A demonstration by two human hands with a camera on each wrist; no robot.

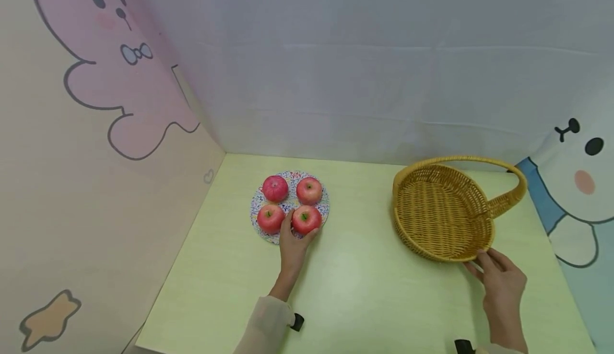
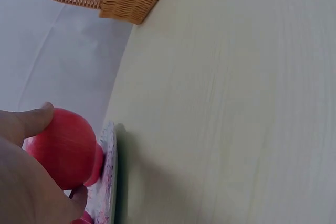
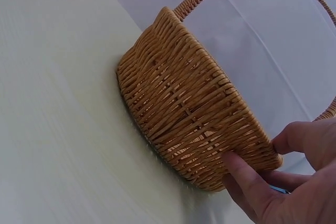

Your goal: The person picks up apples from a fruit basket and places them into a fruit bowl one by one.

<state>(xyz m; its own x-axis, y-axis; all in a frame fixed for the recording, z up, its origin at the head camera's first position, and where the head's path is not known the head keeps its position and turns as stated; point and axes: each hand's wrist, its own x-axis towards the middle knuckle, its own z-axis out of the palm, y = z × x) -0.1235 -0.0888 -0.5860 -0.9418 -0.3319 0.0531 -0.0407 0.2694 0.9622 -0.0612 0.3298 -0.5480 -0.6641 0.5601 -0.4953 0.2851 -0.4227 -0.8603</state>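
On a round patterned plate (image 1: 256, 200) sit several red apples. My left hand (image 1: 295, 242) grips the near right apple (image 1: 307, 219), thumb on one side and fingers on the other; the left wrist view shows that same apple (image 2: 68, 148) between thumb and fingers, close by the plate's rim. Over to the right stands a woven wicker basket (image 1: 438, 212) with an arched handle, nothing inside it. My right hand (image 1: 503, 282) pinches the basket's near right rim, and in the right wrist view the fingers (image 3: 247, 179) press on its outer wall.
Both the plate and the basket rest on a pale wooden table (image 1: 364, 290). A white curtain (image 1: 364, 77) hangs behind it. Walls with cartoon figures, a pink bear (image 1: 124, 87) and a white one (image 1: 575, 210), flank the left and right sides.
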